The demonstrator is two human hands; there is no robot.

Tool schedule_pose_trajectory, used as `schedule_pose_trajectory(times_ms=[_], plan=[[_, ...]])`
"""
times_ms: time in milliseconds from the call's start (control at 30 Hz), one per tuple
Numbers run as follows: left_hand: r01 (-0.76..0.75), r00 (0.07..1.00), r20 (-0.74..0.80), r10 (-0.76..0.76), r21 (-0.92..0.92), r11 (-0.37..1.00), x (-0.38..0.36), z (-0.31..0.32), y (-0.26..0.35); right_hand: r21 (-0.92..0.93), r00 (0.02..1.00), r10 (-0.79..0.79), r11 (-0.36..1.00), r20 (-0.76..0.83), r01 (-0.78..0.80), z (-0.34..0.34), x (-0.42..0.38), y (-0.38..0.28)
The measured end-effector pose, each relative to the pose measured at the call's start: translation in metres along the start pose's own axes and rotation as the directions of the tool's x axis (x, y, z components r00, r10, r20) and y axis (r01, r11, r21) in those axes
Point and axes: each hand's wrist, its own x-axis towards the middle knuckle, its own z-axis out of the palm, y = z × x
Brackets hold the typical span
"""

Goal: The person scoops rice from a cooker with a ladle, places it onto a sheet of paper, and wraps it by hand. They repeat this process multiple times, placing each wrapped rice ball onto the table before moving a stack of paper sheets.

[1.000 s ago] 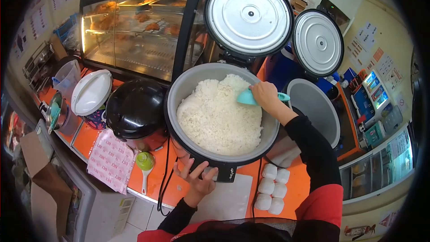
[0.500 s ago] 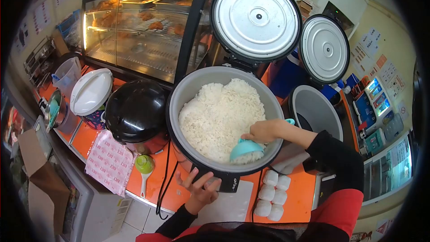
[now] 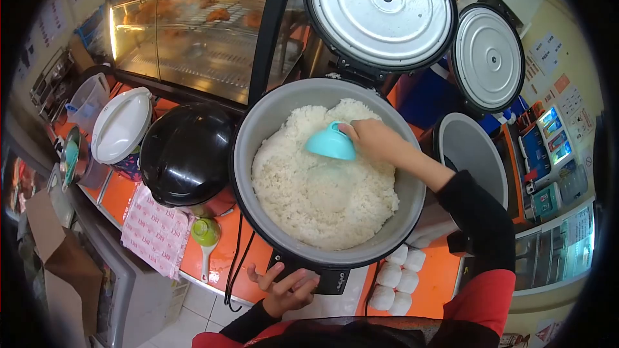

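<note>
A large rice cooker [image 3: 250, 219] with a grey inner pot stands open, heaped with cooked white rice [image 3: 290, 200]. My right hand [image 3: 375, 142] is closed on the handle of a turquoise cup [image 3: 331, 143], tipped with its rounded bottom upward over the rice toward the far side of the pot. Below the cup, a smooth rounded patch marks the rice surface. Against the cooker's front, by its dark control panel, my left hand [image 3: 287, 289] rests with fingers apart and slightly bent, holding nothing.
Left of the pot are a closed black cooker [image 3: 187, 151], a pink-printed paper stack [image 3: 155, 229] and a green-and-white spatula [image 3: 206, 238]. Several white wrapped bundles [image 3: 389, 275] lie front right. Another open cooker [image 3: 474, 154] stands right; a glass food warmer [image 3: 200, 45] is behind.
My right hand has moved the cup from the pot's near right side to its far middle and turned it over. The rice shows a new rounded mark. My left hand stays at the cooker's front.
</note>
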Motion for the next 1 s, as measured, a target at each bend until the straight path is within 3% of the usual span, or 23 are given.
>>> schedule_pose_trajectory(times_ms=[67,200,433,733,833,933,1000], plan=[[-0.005,1.0,0.008,0.006,-0.008,1.0,0.001,-0.001,-0.001,0.02,0.943,0.23,0.97,0.24,-0.242,0.002,0.008,-0.005],[-0.012,1.0,-0.003,0.012,-0.009,1.0,0.002,0.0,-0.001,0.054,0.895,0.147,0.981,0.421,-0.187,0.024,-0.006,-0.012],[0.009,1.0,-0.015,-0.009,-0.029,1.0,-0.001,0.003,-0.001,0.014,0.896,0.144,0.986,0.419,-0.165,-0.022,-0.088,-0.064],[-0.011,1.0,0.017,0.012,-0.031,0.999,-0.003,0.002,-0.003,0.103,0.857,0.063,0.986,0.511,-0.134,0.0,-0.082,-0.063],[-0.022,1.0,-0.002,0.022,-0.038,0.999,-0.002,0.003,-0.002,0.157,0.881,-0.005,0.984,0.474,-0.079,0.014,-0.08,-0.051],[-0.045,0.998,-0.047,0.044,-0.026,0.999,0.005,0.005,-0.001,0.238,0.57,0.119,0.826,0.813,-0.511,0.013,-0.058,-0.025],[-0.057,0.996,-0.064,0.056,-0.012,0.998,0.004,0.007,-0.003,0.43,0.618,0.043,0.68,0.785,-0.594,0.001,-0.056,-0.005]])
